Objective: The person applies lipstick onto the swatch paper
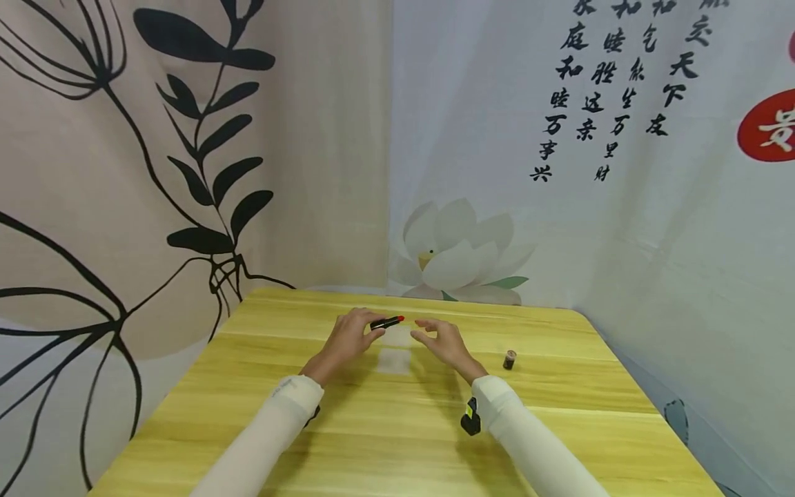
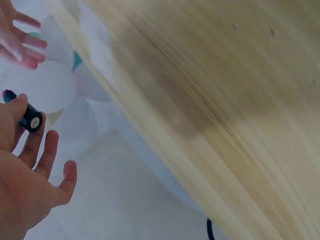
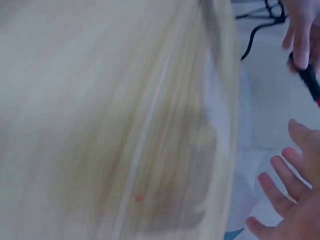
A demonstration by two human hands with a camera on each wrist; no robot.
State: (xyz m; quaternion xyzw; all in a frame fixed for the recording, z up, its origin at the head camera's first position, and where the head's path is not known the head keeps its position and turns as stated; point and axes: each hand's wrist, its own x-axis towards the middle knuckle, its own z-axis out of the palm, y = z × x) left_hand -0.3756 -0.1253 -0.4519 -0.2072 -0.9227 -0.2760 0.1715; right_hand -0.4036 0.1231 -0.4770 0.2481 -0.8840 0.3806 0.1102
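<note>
My left hand (image 1: 349, 339) pinches a black lipstick (image 1: 386, 322) between thumb and fingers, its red tip bare and pointing right. In the left wrist view the lipstick (image 2: 29, 118) shows a pale round label on its base end. Across from the red tip, my right hand (image 1: 442, 341) is held with fingers spread and slightly bent, nothing in it. The right wrist view shows the same right hand (image 3: 295, 185) apart from the lipstick (image 3: 307, 82). To the right of that hand, a small dark cap (image 1: 509, 359) stands upright on the table.
Two pale square sheets, the nearer sheet (image 1: 394, 361) and the farther sheet (image 1: 397, 336), lie on the wooden table (image 1: 385, 442) below the hands. Behind the table hangs a printed curtain (image 1: 329, 138) with plants and writing. A black wrist device (image 1: 470, 417) is by the right sleeve.
</note>
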